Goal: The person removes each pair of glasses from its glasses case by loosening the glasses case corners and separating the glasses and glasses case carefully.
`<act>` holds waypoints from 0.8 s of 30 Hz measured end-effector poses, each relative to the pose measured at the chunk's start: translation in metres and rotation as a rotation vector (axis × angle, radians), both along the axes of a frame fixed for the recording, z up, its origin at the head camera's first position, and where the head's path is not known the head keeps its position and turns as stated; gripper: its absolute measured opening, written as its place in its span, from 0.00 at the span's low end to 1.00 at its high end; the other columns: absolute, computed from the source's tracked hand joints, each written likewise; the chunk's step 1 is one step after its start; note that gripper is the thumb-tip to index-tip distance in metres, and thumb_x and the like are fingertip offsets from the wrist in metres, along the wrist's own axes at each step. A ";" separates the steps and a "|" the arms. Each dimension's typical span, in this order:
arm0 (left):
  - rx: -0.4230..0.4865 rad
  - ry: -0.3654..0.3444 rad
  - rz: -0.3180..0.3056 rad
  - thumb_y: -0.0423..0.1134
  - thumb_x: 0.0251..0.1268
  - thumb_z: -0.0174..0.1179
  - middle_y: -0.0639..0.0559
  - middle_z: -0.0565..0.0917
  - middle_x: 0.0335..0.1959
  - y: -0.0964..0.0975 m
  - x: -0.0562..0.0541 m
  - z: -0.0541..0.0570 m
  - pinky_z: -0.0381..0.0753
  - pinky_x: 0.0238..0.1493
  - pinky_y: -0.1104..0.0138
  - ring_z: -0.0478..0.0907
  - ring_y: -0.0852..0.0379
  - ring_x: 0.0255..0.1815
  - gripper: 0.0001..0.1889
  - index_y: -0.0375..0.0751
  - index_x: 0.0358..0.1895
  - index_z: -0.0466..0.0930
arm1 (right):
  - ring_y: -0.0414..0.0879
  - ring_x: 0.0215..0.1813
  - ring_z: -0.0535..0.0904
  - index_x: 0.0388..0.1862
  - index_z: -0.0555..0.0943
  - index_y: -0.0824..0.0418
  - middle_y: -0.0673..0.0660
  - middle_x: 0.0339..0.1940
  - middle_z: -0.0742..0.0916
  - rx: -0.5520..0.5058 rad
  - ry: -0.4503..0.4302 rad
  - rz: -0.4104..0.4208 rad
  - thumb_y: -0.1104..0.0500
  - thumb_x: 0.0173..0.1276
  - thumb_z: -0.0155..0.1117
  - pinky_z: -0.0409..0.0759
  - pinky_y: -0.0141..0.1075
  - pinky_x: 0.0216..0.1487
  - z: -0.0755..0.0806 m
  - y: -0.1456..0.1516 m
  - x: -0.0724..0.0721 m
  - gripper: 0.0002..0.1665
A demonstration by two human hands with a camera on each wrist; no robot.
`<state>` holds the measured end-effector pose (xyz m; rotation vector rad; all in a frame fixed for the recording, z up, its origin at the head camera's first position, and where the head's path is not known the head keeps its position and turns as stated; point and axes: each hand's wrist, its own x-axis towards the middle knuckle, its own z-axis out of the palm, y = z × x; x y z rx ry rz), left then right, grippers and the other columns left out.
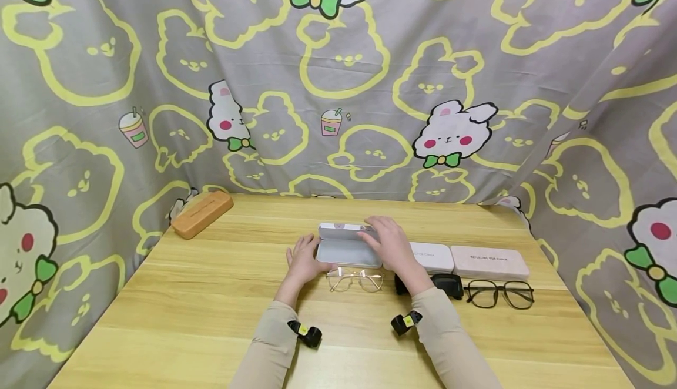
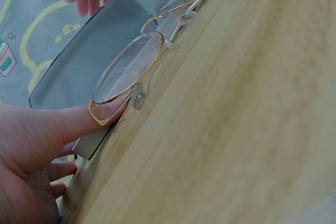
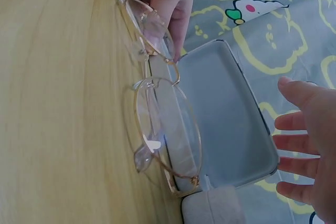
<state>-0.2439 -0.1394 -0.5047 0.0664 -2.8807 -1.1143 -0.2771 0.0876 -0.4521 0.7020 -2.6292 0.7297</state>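
An opened glasses case [image 1: 349, 252] with a grey lining lies on the table, its lid [image 1: 338, 231] raised at the back. My left hand [image 1: 305, 260] holds the case's left end, the thumb along the front and the fingers at the side. Just in front of the case rest clear eyeglasses [image 2: 126, 72] with thin gold rims. At the lid's right end is my right hand [image 1: 392, 243], its fingers [image 3: 294, 142] spread and fairly straight behind the lid's edge. Whether they touch it I cannot tell. The case looks bare inside.
To the right stand a closed white case [image 1: 433, 258] and a closed pink case [image 1: 489, 261]. Before them lie dark sunglasses [image 1: 449, 285], partly behind my right forearm, and black-framed eyeglasses [image 1: 499, 294]. An orange-brown case [image 1: 203, 214] sits far left. A patterned curtain [image 1: 365, 107] hangs behind the table.
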 end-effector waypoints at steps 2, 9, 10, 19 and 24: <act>0.003 -0.001 0.002 0.50 0.44 0.77 0.39 0.63 0.75 0.000 0.000 0.000 0.35 0.73 0.32 0.49 0.36 0.79 0.43 0.42 0.67 0.71 | 0.57 0.63 0.77 0.58 0.80 0.60 0.60 0.58 0.84 0.003 -0.002 -0.007 0.43 0.69 0.60 0.74 0.52 0.66 -0.002 0.000 -0.002 0.27; 0.001 0.004 0.000 0.50 0.43 0.77 0.38 0.63 0.74 -0.001 0.000 0.001 0.35 0.73 0.32 0.50 0.35 0.78 0.43 0.41 0.67 0.71 | 0.58 0.62 0.78 0.55 0.82 0.61 0.60 0.57 0.85 0.011 -0.020 -0.029 0.43 0.70 0.59 0.74 0.52 0.66 -0.006 0.002 -0.007 0.26; 0.001 0.007 -0.001 0.50 0.43 0.77 0.38 0.64 0.74 -0.001 0.001 0.001 0.36 0.72 0.31 0.50 0.35 0.78 0.43 0.41 0.67 0.72 | 0.58 0.62 0.78 0.54 0.82 0.61 0.60 0.56 0.85 0.013 -0.018 -0.030 0.43 0.70 0.59 0.74 0.52 0.65 -0.006 0.002 -0.007 0.26; 0.000 0.006 -0.006 0.50 0.43 0.77 0.37 0.64 0.74 0.001 0.000 0.003 0.37 0.72 0.31 0.50 0.35 0.78 0.44 0.41 0.67 0.71 | 0.57 0.58 0.80 0.49 0.84 0.59 0.58 0.51 0.88 -0.017 -0.069 -0.045 0.44 0.71 0.59 0.76 0.52 0.62 -0.005 0.000 -0.013 0.22; -0.005 0.000 -0.005 0.50 0.43 0.77 0.38 0.63 0.74 0.000 0.000 0.002 0.36 0.72 0.31 0.50 0.35 0.78 0.44 0.41 0.67 0.71 | 0.55 0.50 0.83 0.39 0.85 0.59 0.56 0.41 0.89 -0.035 -0.070 -0.045 0.44 0.69 0.62 0.79 0.50 0.55 -0.003 -0.003 -0.019 0.19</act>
